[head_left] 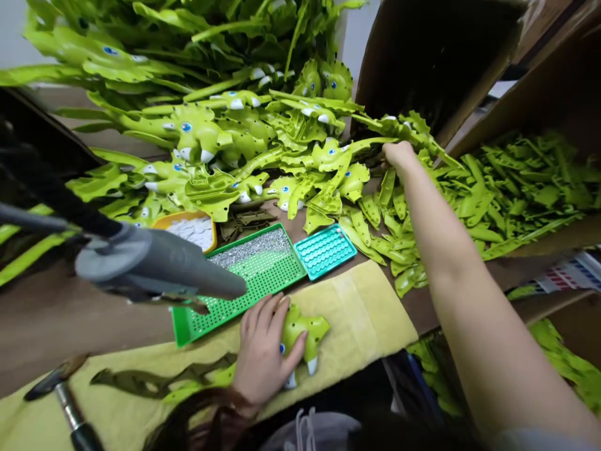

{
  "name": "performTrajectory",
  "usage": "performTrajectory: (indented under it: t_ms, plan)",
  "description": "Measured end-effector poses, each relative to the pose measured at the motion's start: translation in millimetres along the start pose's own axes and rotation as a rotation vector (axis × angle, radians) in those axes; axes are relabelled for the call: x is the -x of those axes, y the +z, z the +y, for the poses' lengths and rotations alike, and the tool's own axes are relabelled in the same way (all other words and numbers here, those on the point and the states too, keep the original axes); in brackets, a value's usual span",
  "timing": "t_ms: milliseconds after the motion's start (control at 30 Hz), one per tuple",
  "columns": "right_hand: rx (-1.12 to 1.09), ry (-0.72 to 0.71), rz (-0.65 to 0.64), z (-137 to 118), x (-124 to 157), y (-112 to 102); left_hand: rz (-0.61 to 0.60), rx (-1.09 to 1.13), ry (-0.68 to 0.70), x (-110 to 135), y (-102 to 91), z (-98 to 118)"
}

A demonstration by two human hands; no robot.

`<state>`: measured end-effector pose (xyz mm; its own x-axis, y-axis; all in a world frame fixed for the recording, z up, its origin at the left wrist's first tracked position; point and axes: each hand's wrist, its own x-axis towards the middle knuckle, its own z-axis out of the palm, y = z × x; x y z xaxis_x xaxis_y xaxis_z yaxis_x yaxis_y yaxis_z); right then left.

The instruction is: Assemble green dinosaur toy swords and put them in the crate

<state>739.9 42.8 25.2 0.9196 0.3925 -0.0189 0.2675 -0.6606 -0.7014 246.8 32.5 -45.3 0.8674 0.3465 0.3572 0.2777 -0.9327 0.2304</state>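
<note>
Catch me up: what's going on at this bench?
A person's left hand holds a green plastic toy dinosaur on a yellow cloth pad. Their right hand reaches into a heap of green plastic dinosaurs. A grey tool hangs over a green tray of small silver pieces.

toy dinosaur (305,332): on cloth pad (361,313) | perforated tray (277,275): behind dinosaur | cardboard box (563,106): far right

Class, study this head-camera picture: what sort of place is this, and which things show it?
Probably a toy-assembly workshop: heaped green plastic dinosaurs, a box of loose green parts, and a green tray of small metal pieces near a hammer.
</note>
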Motion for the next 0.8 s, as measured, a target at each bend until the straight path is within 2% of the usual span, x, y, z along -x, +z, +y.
performTrajectory:
  t_ms: [133,233,300,367,433,467,500,533,600,700,800]
  plan:
    - [-0.515,0.224,-0.008,-18.3,22.6,-33.1,-0.141,0.124,0.028,-8.6,-8.3,0.6]
    - [-0.762,0.246,-0.11,-42.1,42.5,-50.0,-0.191,0.173,0.064,-16.3,-18.8,1.2]
    - [-0.909,0.22,-0.169,-51.3,67.3,-51.4,-0.202,0.176,0.078,-22.1,-26.8,1.7]
    - [-1.022,0.186,-0.218,-46.5,108.2,-40.9,-0.223,0.186,0.073,-28.1,-34.0,2.2]
    - [-1.077,0.173,-0.328,-26.1,164.2,-20.8,-0.242,0.219,0.054,-33.5,-39.3,2.8]
    - [-1.086,0.179,-0.423,-11.7,195.2,-9.1,-0.246,0.237,0.043,-35.9,-41.2,3.2]
    - [-1.099,0.191,-0.595,3.9,226.2,2.3,-0.25,0.252,0.036,-37.9,-42.7,4.0]
    - [-1.096,0.232,-0.697,19.1,255.6,12.7,-0.256,0.258,0.035,-39.7,-43.8,5.0]
    - [-1.086,0.225,-0.759,43.9,304.5,29.0,-0.294,0.227,0.035,-42.2,-45.5,8.2]
    - [-1.079,0.128,-0.768,60.7,345.1,42.7,-0.392,0.112,0.009,-43.7,-47.8,14.4]
    - [-1.141,-0.005,-0.709,59.8,354.6,50.2,-0.442,0.051,-0.029,-43.7,-49.2,18.7]
